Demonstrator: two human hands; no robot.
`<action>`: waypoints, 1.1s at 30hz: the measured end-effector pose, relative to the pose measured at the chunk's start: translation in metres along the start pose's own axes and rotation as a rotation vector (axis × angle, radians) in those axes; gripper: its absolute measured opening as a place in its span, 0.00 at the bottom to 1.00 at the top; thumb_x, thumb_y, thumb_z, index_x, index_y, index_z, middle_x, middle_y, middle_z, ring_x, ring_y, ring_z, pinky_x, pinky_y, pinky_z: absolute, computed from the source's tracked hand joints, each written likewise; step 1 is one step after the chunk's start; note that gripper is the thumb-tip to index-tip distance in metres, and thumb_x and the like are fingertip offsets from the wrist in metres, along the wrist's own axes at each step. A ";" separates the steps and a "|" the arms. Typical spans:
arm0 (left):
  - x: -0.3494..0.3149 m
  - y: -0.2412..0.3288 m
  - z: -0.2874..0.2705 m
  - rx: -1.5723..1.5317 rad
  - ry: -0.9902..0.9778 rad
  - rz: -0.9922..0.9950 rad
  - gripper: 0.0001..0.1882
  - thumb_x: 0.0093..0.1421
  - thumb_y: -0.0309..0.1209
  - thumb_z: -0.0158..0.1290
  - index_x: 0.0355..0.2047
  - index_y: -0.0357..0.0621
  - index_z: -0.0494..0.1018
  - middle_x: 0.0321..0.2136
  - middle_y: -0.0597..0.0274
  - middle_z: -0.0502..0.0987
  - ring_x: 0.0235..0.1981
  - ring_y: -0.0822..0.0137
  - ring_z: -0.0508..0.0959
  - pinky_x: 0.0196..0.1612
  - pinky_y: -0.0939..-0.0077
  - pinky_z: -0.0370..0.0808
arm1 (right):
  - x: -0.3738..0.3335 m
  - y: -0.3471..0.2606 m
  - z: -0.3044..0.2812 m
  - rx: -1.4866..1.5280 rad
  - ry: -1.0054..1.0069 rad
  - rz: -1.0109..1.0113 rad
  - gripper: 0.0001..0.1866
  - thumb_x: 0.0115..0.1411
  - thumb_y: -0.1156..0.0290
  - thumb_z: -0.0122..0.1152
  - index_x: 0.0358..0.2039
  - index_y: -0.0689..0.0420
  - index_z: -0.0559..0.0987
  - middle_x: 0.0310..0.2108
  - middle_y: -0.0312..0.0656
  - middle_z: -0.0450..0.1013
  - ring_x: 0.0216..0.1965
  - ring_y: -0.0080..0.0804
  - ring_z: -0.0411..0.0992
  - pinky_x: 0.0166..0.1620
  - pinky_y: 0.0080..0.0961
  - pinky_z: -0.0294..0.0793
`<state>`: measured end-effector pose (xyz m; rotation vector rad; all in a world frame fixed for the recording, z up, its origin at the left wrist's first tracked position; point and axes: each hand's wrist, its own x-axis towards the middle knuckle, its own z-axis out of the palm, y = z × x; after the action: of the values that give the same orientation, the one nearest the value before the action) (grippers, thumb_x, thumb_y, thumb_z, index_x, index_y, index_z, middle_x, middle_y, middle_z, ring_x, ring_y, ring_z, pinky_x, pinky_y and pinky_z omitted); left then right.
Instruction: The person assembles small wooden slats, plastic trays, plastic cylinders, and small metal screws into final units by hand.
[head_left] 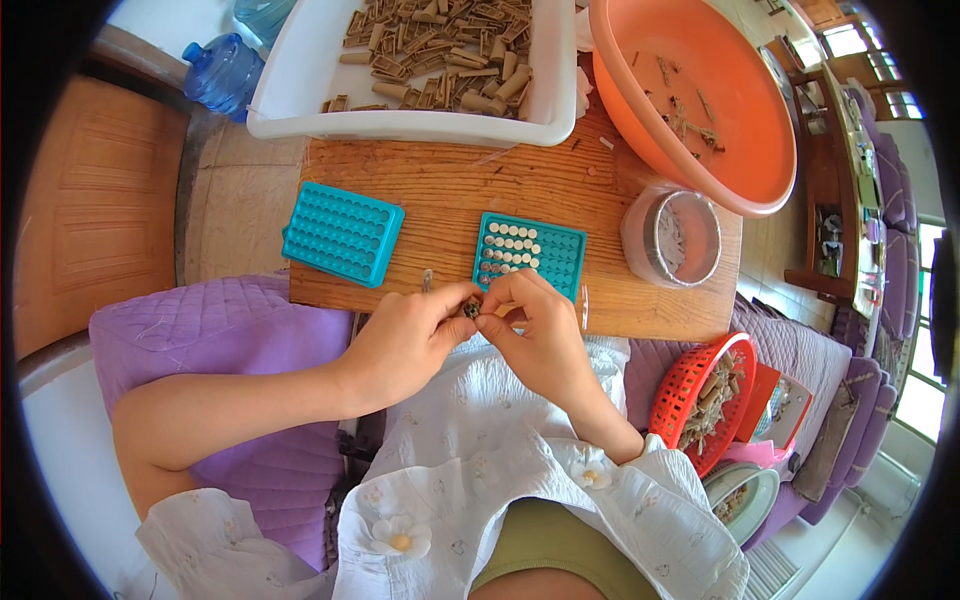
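Close to the front edge of the wooden table, my left hand (412, 332) and my right hand (540, 328) meet. Their fingertips pinch a small dark brown piece (472, 309), too small to make out fully. Just beyond my right hand lies a teal tray (562, 262) with round holes, its left part filled with rows of small pale, round pieces (512, 244). Further left, a second teal tray (345, 232) shows rows of holes with nothing visible in them. A small clear piece (427, 280) stands by my left fingers.
At the back, a white bin (420, 124) holds many tan plastic parts. An orange basin (690, 60) with scraps overhangs the right side, above a clear plastic tub (672, 240). Right of my lap stands a red basket (745, 350) of brownish pieces. A blue water jug (222, 75) stands far left.
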<state>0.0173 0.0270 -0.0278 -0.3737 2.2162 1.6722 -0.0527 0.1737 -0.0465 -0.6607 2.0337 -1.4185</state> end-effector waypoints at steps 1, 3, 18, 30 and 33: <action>0.000 0.004 -0.001 -0.001 0.006 0.005 0.10 0.55 0.27 0.47 0.36 0.36 0.68 0.19 0.49 0.72 0.19 0.62 0.74 0.22 0.72 0.67 | 0.004 -0.003 -0.006 -0.047 -0.102 0.072 0.11 0.44 0.81 0.59 0.31 0.61 0.71 0.33 0.43 0.70 0.33 0.29 0.70 0.35 0.23 0.71; 0.001 0.013 -0.005 0.163 -0.072 -0.046 0.10 0.54 0.29 0.48 0.35 0.38 0.69 0.19 0.46 0.71 0.20 0.56 0.74 0.23 0.69 0.67 | 0.012 -0.008 -0.016 -0.108 -0.144 0.044 0.15 0.42 0.78 0.62 0.33 0.61 0.71 0.33 0.43 0.70 0.34 0.30 0.70 0.36 0.24 0.71; 0.003 0.022 -0.014 -0.050 -0.204 0.124 0.11 0.54 0.32 0.48 0.35 0.38 0.70 0.24 0.51 0.75 0.26 0.55 0.76 0.29 0.69 0.71 | 0.129 -0.059 -0.077 -0.392 -0.976 -0.480 0.29 0.44 0.56 0.62 0.45 0.59 0.69 0.41 0.45 0.68 0.43 0.38 0.67 0.45 0.30 0.66; -0.005 0.021 -0.017 -0.043 -0.281 0.126 0.11 0.56 0.34 0.43 0.33 0.39 0.66 0.20 0.44 0.72 0.23 0.45 0.73 0.28 0.57 0.70 | 0.305 -0.035 -0.036 -0.869 -0.387 -0.279 0.14 0.50 0.65 0.52 0.34 0.59 0.76 0.34 0.45 0.72 0.35 0.40 0.71 0.40 0.32 0.69; -0.011 0.026 -0.019 -0.109 -0.331 0.087 0.12 0.55 0.35 0.44 0.34 0.40 0.67 0.21 0.44 0.73 0.25 0.46 0.74 0.30 0.56 0.70 | 0.309 -0.014 -0.002 -0.901 -0.427 -0.360 0.11 0.50 0.68 0.50 0.30 0.60 0.76 0.33 0.47 0.72 0.35 0.44 0.71 0.39 0.35 0.70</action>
<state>0.0149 0.0161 0.0046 -0.0216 1.9292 1.7592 -0.2740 -0.0382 -0.0853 -1.6003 2.1870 -0.3609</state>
